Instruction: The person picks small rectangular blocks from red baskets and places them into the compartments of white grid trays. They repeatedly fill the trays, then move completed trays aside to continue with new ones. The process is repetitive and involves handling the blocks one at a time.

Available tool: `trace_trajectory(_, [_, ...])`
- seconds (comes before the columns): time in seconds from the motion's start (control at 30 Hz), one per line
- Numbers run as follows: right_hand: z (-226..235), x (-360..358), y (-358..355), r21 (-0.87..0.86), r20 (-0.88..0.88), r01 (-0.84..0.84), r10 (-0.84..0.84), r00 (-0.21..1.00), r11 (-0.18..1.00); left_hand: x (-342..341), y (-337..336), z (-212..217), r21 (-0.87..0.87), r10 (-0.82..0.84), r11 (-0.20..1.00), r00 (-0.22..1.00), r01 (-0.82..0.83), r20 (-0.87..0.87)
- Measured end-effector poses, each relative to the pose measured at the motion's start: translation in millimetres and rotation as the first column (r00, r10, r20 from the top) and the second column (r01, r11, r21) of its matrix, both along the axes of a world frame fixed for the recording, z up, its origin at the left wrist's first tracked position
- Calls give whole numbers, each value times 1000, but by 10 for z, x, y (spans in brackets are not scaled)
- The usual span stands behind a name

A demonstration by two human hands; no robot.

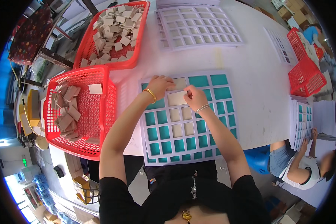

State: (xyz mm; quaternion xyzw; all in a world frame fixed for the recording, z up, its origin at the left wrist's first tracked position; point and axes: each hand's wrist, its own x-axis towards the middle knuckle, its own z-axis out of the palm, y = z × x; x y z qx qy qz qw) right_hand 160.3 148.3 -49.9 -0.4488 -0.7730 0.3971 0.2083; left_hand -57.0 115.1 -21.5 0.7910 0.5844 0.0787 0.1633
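Teal-windowed grid sheet [186,123] (white frame) under hands

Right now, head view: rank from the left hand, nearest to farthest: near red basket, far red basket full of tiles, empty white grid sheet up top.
From the left hand:
1. Near red basket, to its left.
2. Far red basket, up and left, heaped with tiles.
3. Empty white grid sheet, top centre.

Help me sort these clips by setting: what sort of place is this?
Probably a workshop for hand assembly: red baskets of beige tiles, stacked grid sheets on a long white table, and another person working nearby.
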Motion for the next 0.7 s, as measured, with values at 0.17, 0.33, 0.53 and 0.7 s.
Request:
trace_trajectory(0.17, [116,-102,-181,422,257,-132,21,966,897,31,16,75,-75,16,997,999,-20,-52])
trace_trajectory(0.33, [207,-102,-204,343,494,-331,131,860,879,-48,-99,-135,83,222,964,936,-252,272])
trace_trajectory(0.53, [207,845,-160,503,24,71,-96,995,861,192,-1209,-255,273,651,534,595,-801,471])
trace_trajectory(0.7, [-295,2165,-321,449,355,409,-579,734,795,426,-2165,-448,-62,812,553,521,-831,265])
